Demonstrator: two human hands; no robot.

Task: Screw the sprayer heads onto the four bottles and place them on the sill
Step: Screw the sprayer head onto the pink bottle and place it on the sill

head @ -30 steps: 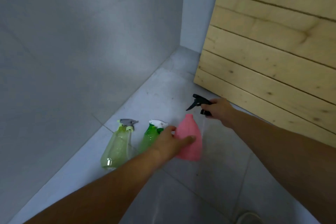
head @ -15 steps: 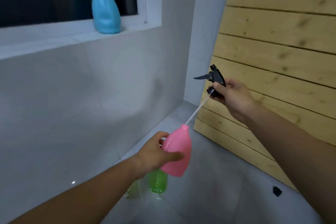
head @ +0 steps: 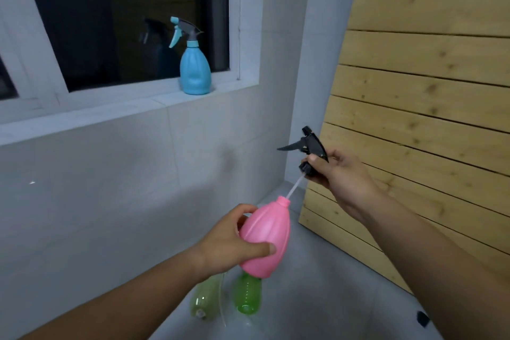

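Gripping the pink bottle [head: 266, 237] with the left hand [head: 231, 240], wrapping fingers and thumb tight round its belly, tipping the neck up and to the right toward the other hand. Pinching the black sprayer head [head: 309, 146] with the right hand [head: 339, 174], fingers curling round its collar, up and to the right of the left-hand grip, pointing the thin lever off to the left. Running the clear dip tube [head: 294, 188] down from the right-hand grip into the pink bottle's open mouth, collar and neck clearly apart, head not yet screwed on. Holding both in the air over the grey floor [head: 331, 298]. Spotting a green bottle [head: 247, 298] on the floor directly beneath the left-hand grip, and a pale yellow-green bottle [head: 205, 298] just left of it, tops hidden behind the hand and the pink bottle. Catching the blue bottle [head: 195, 69] well above and to the left of both grips, standing upright on the sill [head: 110, 113] with its sprayer head fitted, right against the dark window [head: 124, 22]. Framing the right hand against a wooden slat panel [head: 427, 91] just behind it. Noting a small dark object [head: 422, 318] on the floor far below the right-hand grip, too small to identify.
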